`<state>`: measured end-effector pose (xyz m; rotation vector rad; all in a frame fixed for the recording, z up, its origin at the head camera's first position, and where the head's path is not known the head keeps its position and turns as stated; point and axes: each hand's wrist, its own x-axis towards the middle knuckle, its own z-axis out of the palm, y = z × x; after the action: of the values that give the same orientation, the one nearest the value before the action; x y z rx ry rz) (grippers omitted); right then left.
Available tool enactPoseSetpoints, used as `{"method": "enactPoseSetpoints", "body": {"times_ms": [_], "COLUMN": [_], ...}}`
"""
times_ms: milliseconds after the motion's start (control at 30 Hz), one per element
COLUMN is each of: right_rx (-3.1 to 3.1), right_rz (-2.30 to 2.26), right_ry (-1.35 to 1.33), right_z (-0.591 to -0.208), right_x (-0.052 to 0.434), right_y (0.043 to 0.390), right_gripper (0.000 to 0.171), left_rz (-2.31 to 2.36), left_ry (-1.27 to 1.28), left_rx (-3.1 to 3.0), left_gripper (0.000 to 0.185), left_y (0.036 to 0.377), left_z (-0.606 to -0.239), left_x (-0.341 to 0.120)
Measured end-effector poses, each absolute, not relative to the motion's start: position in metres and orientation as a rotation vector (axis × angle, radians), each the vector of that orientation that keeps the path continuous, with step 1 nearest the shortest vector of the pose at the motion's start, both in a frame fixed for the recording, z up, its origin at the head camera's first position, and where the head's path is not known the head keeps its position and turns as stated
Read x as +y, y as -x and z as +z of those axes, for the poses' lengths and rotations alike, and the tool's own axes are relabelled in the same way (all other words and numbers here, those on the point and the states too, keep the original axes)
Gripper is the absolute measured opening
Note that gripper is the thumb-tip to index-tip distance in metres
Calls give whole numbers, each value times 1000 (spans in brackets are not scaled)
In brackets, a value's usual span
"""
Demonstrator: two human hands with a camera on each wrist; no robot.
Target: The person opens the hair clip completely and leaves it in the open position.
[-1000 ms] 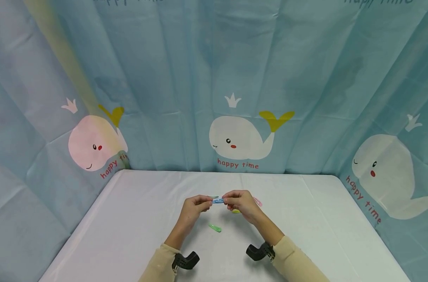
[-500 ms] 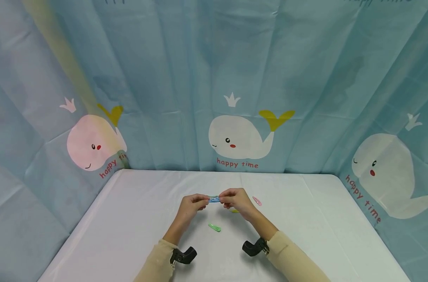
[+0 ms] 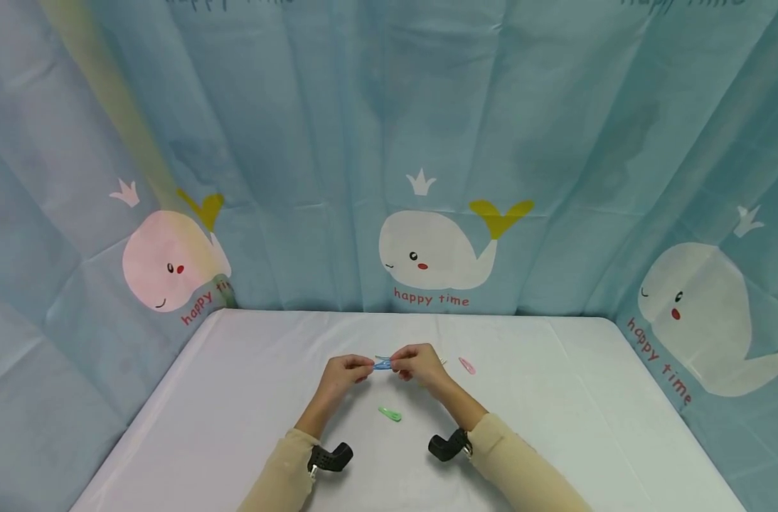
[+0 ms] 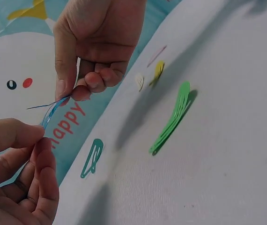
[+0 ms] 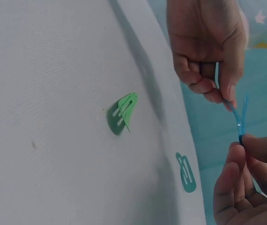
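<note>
1. Fingers of both hands are pinched on one blue clip [image 3: 382, 364], held in the air above the middle of the table [image 3: 555, 398].
2. Left hand [image 3: 345, 372] grips one end between thumb and curled fingers [image 4: 42, 154]; right hand [image 3: 417, 363] pinches the other end with thumb and fingertips [image 4: 93, 79].
3. From the right wrist view, the blue clip [image 5: 239, 117] looks sprung open, its two thin arms splitting into a narrow fork between the hands.
4. Green clip [image 3: 390, 413] lies flat on the table, near the hands and on the person's side of them.
5. Teal clip [image 4: 92, 158] lies on the table beyond the hands, close under the blue clip in the head view.
6. Pink clip [image 3: 467, 365] lies just right of the right hand; a yellow clip [image 4: 158, 71] and a small pale clip [image 4: 139, 81] rest side by side nearby.
7. White cloth with faint fold creases covers the table; its far corners are rounded.
8. Pale blue curtain [image 3: 299, 142] hangs in folds behind and to both sides, closing the table in.
9. White whales with yellow tails and small crowns are printed on the curtain, with "happy time" in red beneath; the left whale [image 3: 171, 259] shows pinkish.
10. Beige sleeves cover both forearms, each wrist carrying a black camera mount [image 3: 328, 459].
</note>
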<state>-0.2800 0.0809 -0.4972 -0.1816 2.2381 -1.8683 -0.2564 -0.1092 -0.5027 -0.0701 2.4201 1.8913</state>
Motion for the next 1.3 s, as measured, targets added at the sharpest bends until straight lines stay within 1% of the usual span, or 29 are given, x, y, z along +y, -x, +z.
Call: {"method": "enactPoseSetpoints", "body": {"times_ms": [600, 867, 1133, 1300], "right_rx": [2329, 2389, 2496, 2515], "right_rz": [-1745, -1681, -1547, -1487], "right_ry": [130, 127, 143, 185], "right_z": [-517, -517, -515, -516], "right_x": [73, 71, 69, 68], "right_y": [286, 284, 280, 280], "right_gripper": [9, 6, 4, 4], "left_rz": [1601, 1515, 1374, 1272], "left_ry": [55, 55, -31, -41], "left_rx": [2593, 2653, 2722, 2769], "left_gripper": [10, 9, 6, 3], "left_y": [264, 264, 262, 260], "left_z": [-513, -514, -514, -514], "left_x": [-111, -110, -109, -108]}}
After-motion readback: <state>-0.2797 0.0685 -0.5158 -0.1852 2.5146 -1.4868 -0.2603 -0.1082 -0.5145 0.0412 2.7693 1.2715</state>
